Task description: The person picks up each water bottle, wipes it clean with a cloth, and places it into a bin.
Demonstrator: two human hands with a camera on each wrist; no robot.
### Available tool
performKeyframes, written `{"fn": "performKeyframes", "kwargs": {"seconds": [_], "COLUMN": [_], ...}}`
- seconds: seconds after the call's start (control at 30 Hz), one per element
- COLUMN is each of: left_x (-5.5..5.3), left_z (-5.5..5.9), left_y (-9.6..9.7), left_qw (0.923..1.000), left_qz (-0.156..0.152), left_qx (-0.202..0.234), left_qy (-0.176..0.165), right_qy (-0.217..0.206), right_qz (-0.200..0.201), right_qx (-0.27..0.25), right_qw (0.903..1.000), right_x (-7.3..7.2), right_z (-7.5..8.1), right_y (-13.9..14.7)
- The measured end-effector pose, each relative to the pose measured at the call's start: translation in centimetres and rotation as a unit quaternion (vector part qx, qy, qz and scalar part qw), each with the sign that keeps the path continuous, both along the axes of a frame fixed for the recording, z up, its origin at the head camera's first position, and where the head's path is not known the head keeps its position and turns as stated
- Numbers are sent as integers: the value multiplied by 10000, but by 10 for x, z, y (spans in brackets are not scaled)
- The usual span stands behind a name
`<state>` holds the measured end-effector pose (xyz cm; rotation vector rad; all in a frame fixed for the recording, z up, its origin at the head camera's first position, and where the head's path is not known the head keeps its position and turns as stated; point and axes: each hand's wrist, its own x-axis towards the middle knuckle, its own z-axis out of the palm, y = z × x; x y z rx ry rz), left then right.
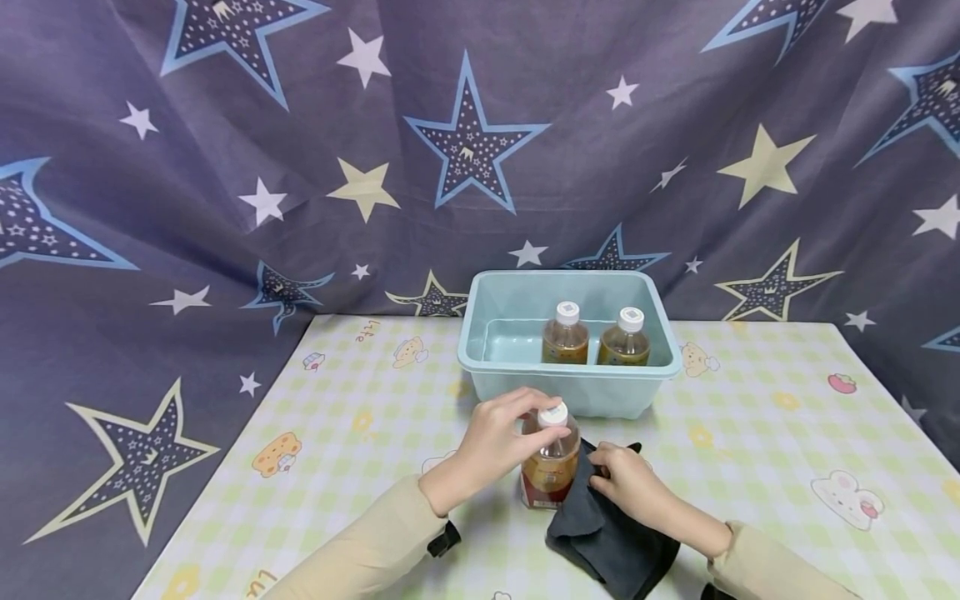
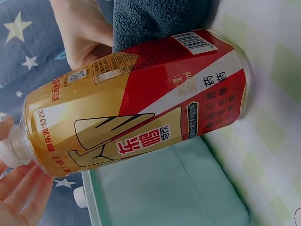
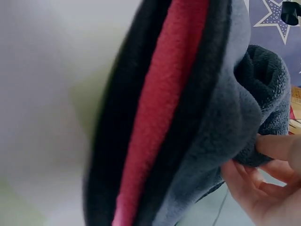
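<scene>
A plastic drink bottle (image 1: 549,475) with a white cap and a gold-and-red label stands upright on the table. My left hand (image 1: 501,437) grips it by the cap and neck, thumb and fingers around the top. In the left wrist view the label of the bottle (image 2: 136,103) faces the camera. My right hand (image 1: 633,483) pinches a dark grey cloth (image 1: 615,542) and holds it against the bottle's right side. The cloth (image 3: 221,108) hangs down in folds, with a red strip showing along it in the right wrist view.
A light blue plastic bin (image 1: 558,392) stands just behind the bottle. Inside its right half are two white-capped bottles, one (image 1: 566,337) beside the other (image 1: 624,342). A checked cloth with cartoon prints covers the table (image 1: 360,467); a starry curtain (image 1: 300,108) hangs behind.
</scene>
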<state>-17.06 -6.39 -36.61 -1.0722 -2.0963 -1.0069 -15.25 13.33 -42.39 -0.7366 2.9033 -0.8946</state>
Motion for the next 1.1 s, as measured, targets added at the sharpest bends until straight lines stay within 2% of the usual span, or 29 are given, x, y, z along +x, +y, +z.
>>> {"fn": "performKeyframes", "kwargs": {"seconds": [0.13, 0.27, 0.53, 0.7, 0.8, 1.1], "left_x": [0, 0, 0, -1, -2, -1], "left_z": [0, 0, -1, -2, -2, -2], "left_y": [0, -1, -2, -2, -1, 0], "left_qw": [10000, 10000, 10000, 9997, 9995, 9999], "left_qz": [-17, -4, 34, 21, 7, 1], "left_qx": [-3, 6, 44, 64, 74, 113], "left_qy": [5, 7, 52, 243, 307, 116], "right_qy": [9, 49, 170, 416, 629, 1026], "right_qz": [-116, -17, 49, 101, 104, 95], "right_qx": [3, -193, -548, -755, -759, -426], "right_qw": [9999, 9998, 9983, 9962, 9951, 9938], "right_x": [1, 2, 10, 14, 14, 15], "right_z": [-1, 4, 38, 56, 63, 72], "right_y": [-1, 0, 4, 5, 6, 4]}}
